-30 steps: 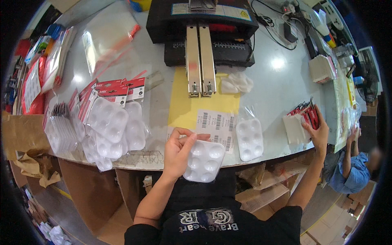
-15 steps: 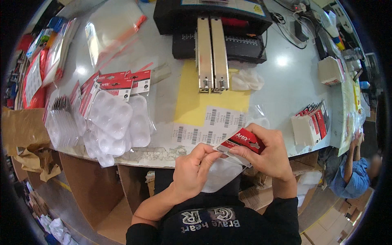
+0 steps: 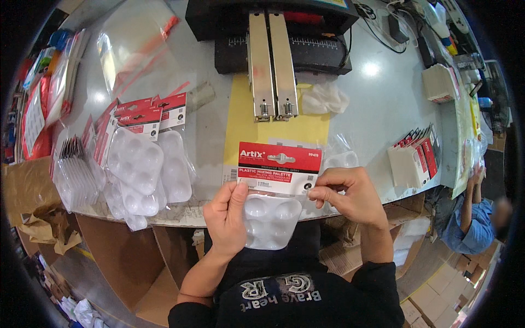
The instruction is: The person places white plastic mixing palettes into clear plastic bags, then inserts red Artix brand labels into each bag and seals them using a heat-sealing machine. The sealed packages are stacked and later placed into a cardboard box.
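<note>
Right of the black machine [image 3: 229, 27], a hand could cross bare counter [image 3: 383, 115] — up to the card stack [image 3: 407, 164]; left, bagged palettes [image 3: 134, 161] obstruct — in front, jutting metal arms [image 3: 283, 65] and the held palette pack [image 3: 272, 210].

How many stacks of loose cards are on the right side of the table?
2: a front stack, beyond the right hand, and a back stack, farther up. More could be hidden.

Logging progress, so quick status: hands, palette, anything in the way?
Left hand and right hand: each pinching a lower corner of the red-and-white card. White palette just below it. Metal bars beyond, not blocking.
</note>
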### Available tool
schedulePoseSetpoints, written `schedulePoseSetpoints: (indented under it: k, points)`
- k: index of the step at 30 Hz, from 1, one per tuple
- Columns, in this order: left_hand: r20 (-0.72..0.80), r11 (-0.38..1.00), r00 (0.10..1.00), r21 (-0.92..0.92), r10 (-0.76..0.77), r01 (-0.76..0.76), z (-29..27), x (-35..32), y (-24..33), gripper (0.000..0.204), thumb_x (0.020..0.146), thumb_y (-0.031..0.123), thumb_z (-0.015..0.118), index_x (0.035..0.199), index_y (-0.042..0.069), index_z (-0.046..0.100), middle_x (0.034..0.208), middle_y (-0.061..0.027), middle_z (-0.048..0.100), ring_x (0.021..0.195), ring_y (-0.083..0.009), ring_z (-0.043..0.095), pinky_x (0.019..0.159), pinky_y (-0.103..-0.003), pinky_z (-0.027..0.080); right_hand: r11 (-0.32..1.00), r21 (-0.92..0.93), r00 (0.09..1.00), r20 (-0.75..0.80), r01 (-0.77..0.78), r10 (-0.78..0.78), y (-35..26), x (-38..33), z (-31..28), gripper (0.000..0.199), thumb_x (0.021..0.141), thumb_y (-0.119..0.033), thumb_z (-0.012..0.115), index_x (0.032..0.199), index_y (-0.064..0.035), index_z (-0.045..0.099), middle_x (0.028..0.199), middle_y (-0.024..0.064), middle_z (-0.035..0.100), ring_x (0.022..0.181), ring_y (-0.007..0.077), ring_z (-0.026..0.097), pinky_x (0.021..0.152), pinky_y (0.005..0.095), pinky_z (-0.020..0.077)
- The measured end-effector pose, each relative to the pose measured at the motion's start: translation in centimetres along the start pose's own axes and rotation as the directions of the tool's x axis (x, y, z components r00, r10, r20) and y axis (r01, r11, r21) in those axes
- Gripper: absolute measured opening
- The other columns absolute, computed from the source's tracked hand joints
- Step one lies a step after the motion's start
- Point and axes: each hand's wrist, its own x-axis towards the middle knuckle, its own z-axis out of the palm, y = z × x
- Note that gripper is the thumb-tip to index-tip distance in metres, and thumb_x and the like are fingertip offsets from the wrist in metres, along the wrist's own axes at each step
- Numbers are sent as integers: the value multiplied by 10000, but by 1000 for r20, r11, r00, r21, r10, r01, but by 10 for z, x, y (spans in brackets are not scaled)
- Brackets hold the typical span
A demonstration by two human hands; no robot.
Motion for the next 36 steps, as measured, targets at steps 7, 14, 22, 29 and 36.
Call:
schedulePoseSetpoints:
  k: [7, 14, 22, 29, 36]
  points:
    - [6, 1000, 1000, -30, -4, 4, -2, 0, -11, 230, 966, 151, 509, 892, -41, 610, 766, -16, 607, 723, -47, 479, 644, -209, 408, 975, 224, 1000, -11, -7, 10, 13, -5, 6, 134, 872, -72, 626, 836, 56, 642, 709, 53, 639, 610, 90, 594, 550, 218, 469]
    - [-36, 996, 999, 89, 12, -9, 8, 35, -6, 271, 992, 210, 435, 870, -4, 545, 749, -13, 528, 712, -63, 441, 639, -239, 388, 883, 467, 996, -48, -49, 80, 18, 39, 20, 197, 884, -167, 594, 794, 7, 612, 639, 39, 592, 543, 90, 532, 485, 227, 396]
    - [-41, 973, 994, 212, 98, -87, 18, 85, -27, 337, 1004, 289, 387, 879, 14, 538, 706, -115, 559, 641, -188, 501, 627, -325, 413, 790, 586, 964, -265, 180, -23, 30, 82, 21, 137, 869, -113, 610, 807, 7, 630, 636, 45, 600, 540, 103, 543, 483, 224, 391]
    - [12, 943, 1000, 333, 26, -28, 15, 73, -32, 337, 999, 291, 394, 894, 15, 554, 717, -152, 579, 655, -232, 547, 641, -372, 423, 968, 206, 935, -348, 146, -67, 31, 65, 9, 186, 892, -144, 603, 914, 33, 657, 708, 59, 646, 591, 106, 576, 554, 241, 452]
    - [-448, 859, 894, 459, 2, 228, -130, 54, 41, 390, 984, 347, 438, 964, -11, 593, 815, -181, 634, 810, -218, 615, 738, -397, 455, 829, -558, 575, -689, -31, -442, 65, -62, -149, 720, 756, -97, 728, 1375, 20, 379, 1221, 166, 564, 1068, 215, 574, 896, 326, 467]
